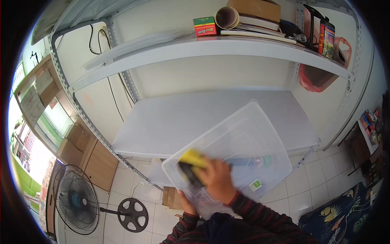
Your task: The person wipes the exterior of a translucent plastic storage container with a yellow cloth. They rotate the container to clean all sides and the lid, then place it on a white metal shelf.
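Note:
A clear plastic lid (pixel 243 134), tilted and rectangular with a small green and white sticker, lies across the front of a grey metal shelf (pixel 170 122). My left hand (pixel 188 204) grips its near left edge from below. Over the left part of the lid, my right hand (pixel 218 180) holds a yellow and black cloth (pixel 193 164), blurred; its exact kind is unclear. Whether the clear piece is a flat lid or a shallow container, I cannot fully tell.
A black pedestal fan (pixel 77 199) stands left on the tiled floor. Cardboard (pixel 172 197) lies below the shelf. Above, an upper shelf (pixel 213 47) holds books, a red and green box (pixel 204 26) and a bottle (pixel 326 38). Metal uprights flank the shelves; a dark patterned cloth (pixel 338 210) is at lower right.

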The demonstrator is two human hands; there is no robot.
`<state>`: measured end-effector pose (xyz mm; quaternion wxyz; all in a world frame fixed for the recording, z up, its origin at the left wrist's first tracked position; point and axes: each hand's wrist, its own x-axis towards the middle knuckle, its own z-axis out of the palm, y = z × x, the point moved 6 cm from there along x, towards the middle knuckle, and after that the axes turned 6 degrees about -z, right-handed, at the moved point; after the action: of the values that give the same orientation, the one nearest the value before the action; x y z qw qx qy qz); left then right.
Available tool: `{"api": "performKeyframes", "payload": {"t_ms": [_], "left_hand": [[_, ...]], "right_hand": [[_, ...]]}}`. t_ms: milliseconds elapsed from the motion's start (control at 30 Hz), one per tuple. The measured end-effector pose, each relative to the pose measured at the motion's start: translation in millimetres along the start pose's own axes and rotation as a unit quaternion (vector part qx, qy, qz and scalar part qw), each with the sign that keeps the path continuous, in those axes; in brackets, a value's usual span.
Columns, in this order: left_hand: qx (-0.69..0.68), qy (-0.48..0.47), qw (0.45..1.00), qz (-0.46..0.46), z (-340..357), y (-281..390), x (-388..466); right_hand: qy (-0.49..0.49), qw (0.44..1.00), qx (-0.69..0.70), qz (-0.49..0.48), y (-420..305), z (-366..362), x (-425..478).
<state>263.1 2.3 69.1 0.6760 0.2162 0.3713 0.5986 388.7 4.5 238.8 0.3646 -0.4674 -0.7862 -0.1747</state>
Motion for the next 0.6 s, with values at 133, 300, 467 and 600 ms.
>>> {"api": "performKeyframes", "payload": {"t_ms": [133,300,467,600], "left_hand": [[0.063,0.011,0.997,-0.045,-34,1,5],[0.079,0.002,0.996,-0.031,-45,13,14],[0.18,0.013,0.981,0.069,-70,48,33],[0.153,-0.029,0.988,0.004,-102,61,56]], "right_hand": [[0.151,0.96,-0.138,0.19,80,-71,32],[0.133,0.955,-0.156,0.212,46,-42,34],[-0.014,1.0,-0.002,-0.008,-79,61,28],[-0.01,0.997,-0.045,0.065,-79,63,39]]}}
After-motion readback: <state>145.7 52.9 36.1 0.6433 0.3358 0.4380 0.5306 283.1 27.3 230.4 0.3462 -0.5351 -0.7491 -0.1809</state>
